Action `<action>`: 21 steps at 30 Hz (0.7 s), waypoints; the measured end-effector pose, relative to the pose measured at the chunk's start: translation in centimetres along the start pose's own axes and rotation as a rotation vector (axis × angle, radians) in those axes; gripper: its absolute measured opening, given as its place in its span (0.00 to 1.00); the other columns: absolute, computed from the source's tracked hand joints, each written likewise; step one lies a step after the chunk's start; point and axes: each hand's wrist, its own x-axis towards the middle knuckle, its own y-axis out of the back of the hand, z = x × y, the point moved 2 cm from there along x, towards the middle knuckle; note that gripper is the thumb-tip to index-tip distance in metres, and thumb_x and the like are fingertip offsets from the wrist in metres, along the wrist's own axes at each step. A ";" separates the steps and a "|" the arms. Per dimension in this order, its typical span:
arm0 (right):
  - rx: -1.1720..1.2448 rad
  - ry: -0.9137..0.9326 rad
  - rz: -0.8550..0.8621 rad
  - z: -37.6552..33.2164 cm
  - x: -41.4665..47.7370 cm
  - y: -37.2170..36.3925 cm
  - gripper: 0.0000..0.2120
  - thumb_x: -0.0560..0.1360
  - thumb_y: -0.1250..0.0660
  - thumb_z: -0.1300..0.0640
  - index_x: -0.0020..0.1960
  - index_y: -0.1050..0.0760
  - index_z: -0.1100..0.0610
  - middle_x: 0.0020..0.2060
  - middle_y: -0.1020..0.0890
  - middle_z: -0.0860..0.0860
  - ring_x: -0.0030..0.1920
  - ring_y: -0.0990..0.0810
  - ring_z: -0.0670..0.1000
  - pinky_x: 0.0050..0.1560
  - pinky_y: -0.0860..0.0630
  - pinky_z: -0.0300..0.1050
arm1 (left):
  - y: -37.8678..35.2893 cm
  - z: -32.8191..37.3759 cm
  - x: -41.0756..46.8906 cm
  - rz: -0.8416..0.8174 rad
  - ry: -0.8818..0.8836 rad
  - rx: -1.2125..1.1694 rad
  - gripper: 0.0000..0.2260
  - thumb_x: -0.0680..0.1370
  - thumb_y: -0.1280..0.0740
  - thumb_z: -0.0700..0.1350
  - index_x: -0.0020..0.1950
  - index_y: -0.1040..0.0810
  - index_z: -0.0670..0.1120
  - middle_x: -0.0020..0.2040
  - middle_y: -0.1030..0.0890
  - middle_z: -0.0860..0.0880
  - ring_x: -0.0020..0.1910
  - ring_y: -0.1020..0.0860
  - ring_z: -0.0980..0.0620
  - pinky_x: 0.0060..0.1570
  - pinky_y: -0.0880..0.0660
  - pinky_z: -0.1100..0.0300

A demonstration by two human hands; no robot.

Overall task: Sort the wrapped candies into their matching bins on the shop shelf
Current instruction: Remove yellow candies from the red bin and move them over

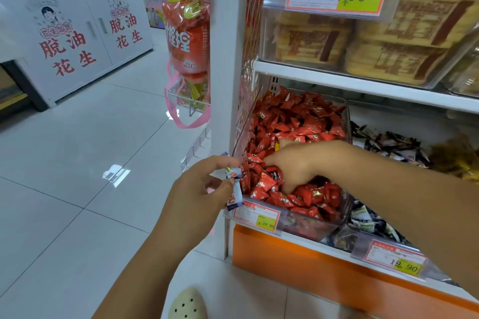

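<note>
A clear bin (305, 225) on the lower shelf is heaped with red wrapped candies (298, 122). My right hand (293, 163) reaches down into the heap, its fingertips buried among the red wrappers, so what they hold cannot be seen. Just left of the bin's front corner, my left hand (199, 194) pinches a few white-and-blue wrapped candies (234, 189). The neighbouring bin (363, 235) to the right holds dark and white wrapped candies (388, 142).
Price tags (256, 216) hang on the bin fronts above an orange shelf base (311, 269). Yellow packets (388, 41) fill the upper shelf. Hanging snack bags (186, 33) sit on the shelf end. Tiled floor (77, 163) spreads left; a beige shoe (186, 305) shows below.
</note>
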 end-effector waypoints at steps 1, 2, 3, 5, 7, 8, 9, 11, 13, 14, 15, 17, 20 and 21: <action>-0.009 0.002 0.037 -0.1 0.4 -0.2 0.35 0.71 0.28 0.47 0.73 0.39 0.51 0.61 0.27 0.53 0.62 0.35 0.55 0.57 0.29 0.45 | 0.0 0.0 0.0 0.000 0.003 0.006 0.09 0.78 0.34 0.45 0.50 0.21 0.62 0.50 0.17 0.53 0.43 0.18 0.54 0.35 0.28 0.71; 0.003 0.007 0.086 -0.2 0.6 -0.3 0.33 0.70 0.28 0.48 0.71 0.37 0.52 0.60 0.26 0.52 0.62 0.34 0.54 0.54 0.28 0.45 | -0.1 0.1 -0.1 0.001 0.007 0.008 0.09 0.78 0.34 0.46 0.50 0.22 0.61 0.50 0.17 0.52 0.42 0.18 0.55 0.32 0.30 0.73; 0.019 0.014 0.141 -0.1 0.8 -0.4 0.30 0.70 0.28 0.49 0.68 0.35 0.53 0.58 0.25 0.52 0.61 0.32 0.54 0.52 0.28 0.46 | -0.1 0.1 -0.1 0.003 0.010 0.012 0.09 0.78 0.34 0.46 0.50 0.22 0.61 0.50 0.17 0.52 0.42 0.18 0.55 0.30 0.31 0.74; 0.047 0.028 0.204 0.0 0.8 -0.5 0.22 0.70 0.28 0.50 0.61 0.29 0.54 0.50 0.25 0.51 0.57 0.28 0.54 0.46 0.30 0.44 | -0.1 0.2 0.0 0.004 0.010 0.020 0.08 0.78 0.34 0.47 0.51 0.22 0.61 0.51 0.17 0.53 0.42 0.18 0.55 0.29 0.31 0.74; 0.132 0.037 0.214 0.5 0.6 -0.3 0.22 0.71 0.28 0.50 0.61 0.27 0.55 0.43 0.28 0.48 0.50 0.27 0.52 0.42 0.33 0.42 | -0.1 0.3 0.1 0.006 0.011 0.016 0.08 0.78 0.34 0.46 0.51 0.22 0.60 0.51 0.18 0.53 0.43 0.18 0.55 0.28 0.31 0.73; 0.194 0.039 0.214 0.7 0.3 -0.1 0.23 0.70 0.27 0.50 0.62 0.27 0.54 0.42 0.29 0.46 0.47 0.28 0.50 0.41 0.33 0.41 | -0.2 0.3 0.1 0.005 0.011 0.012 0.09 0.78 0.35 0.46 0.52 0.22 0.60 0.51 0.18 0.52 0.43 0.19 0.55 0.27 0.31 0.73; 0.266 0.040 0.224 1.1 0.0 0.1 0.22 0.70 0.27 0.51 0.63 0.27 0.52 0.43 0.30 0.45 0.45 0.29 0.48 0.39 0.34 0.39 | -0.2 0.3 0.2 0.001 0.011 0.009 0.09 0.78 0.35 0.45 0.53 0.22 0.59 0.51 0.18 0.52 0.44 0.19 0.54 0.27 0.32 0.74; 0.458 0.057 0.281 2.1 -0.7 0.5 0.16 0.71 0.27 0.54 0.58 0.24 0.49 0.45 0.27 0.43 0.41 0.27 0.44 0.36 0.32 0.34 | -0.4 0.3 0.2 -0.016 0.013 0.005 0.10 0.79 0.36 0.44 0.55 0.22 0.59 0.51 0.19 0.52 0.46 0.20 0.54 0.27 0.31 0.74; 0.640 0.076 0.326 3.0 -1.4 0.4 0.12 0.72 0.29 0.58 0.53 0.23 0.45 0.51 0.21 0.46 0.45 0.22 0.49 0.46 0.25 0.40 | -0.8 0.3 0.3 -0.031 0.012 -0.007 0.12 0.80 0.37 0.43 0.55 0.22 0.60 0.51 0.19 0.52 0.46 0.20 0.54 0.28 0.30 0.74; 0.680 0.068 0.328 3.4 -1.7 0.2 0.12 0.72 0.28 0.58 0.52 0.23 0.44 0.54 0.21 0.47 0.48 0.21 0.51 0.51 0.25 0.45 | -1.0 0.3 0.4 -0.035 0.012 -0.015 0.13 0.80 0.37 0.42 0.55 0.22 0.60 0.51 0.19 0.52 0.46 0.20 0.54 0.28 0.30 0.73; 0.683 0.055 0.311 3.6 -1.9 0.1 0.13 0.72 0.28 0.57 0.53 0.23 0.43 0.57 0.23 0.46 0.51 0.22 0.49 0.54 0.26 0.46 | -1.1 0.4 0.5 -0.038 0.013 -0.024 0.13 0.80 0.37 0.42 0.54 0.22 0.60 0.50 0.19 0.52 0.47 0.19 0.54 0.29 0.29 0.73; 0.615 0.052 0.239 3.2 -1.9 -0.2 0.17 0.71 0.26 0.54 0.58 0.24 0.43 0.61 0.26 0.45 0.56 0.26 0.46 0.58 0.29 0.44 | -1.4 0.5 0.7 -0.033 0.010 -0.032 0.14 0.79 0.37 0.41 0.53 0.22 0.61 0.48 0.18 0.53 0.46 0.19 0.55 0.32 0.24 0.69; 0.451 0.036 0.132 1.8 -1.1 -0.7 0.31 0.69 0.25 0.50 0.69 0.32 0.46 0.64 0.28 0.48 0.60 0.28 0.49 0.56 0.30 0.42 | -1.5 0.5 0.8 -0.021 0.005 -0.016 0.15 0.79 0.37 0.41 0.53 0.22 0.62 0.48 0.18 0.55 0.45 0.18 0.55 0.36 0.21 0.65; 0.396 0.020 0.140 1.3 -0.8 -0.9 0.34 0.69 0.25 0.49 0.71 0.34 0.46 0.63 0.28 0.49 0.60 0.29 0.50 0.54 0.30 0.42 | -1.5 0.5 0.8 -0.020 0.005 -0.005 0.14 0.79 0.37 0.41 0.53 0.23 0.62 0.49 0.19 0.57 0.46 0.19 0.55 0.36 0.21 0.65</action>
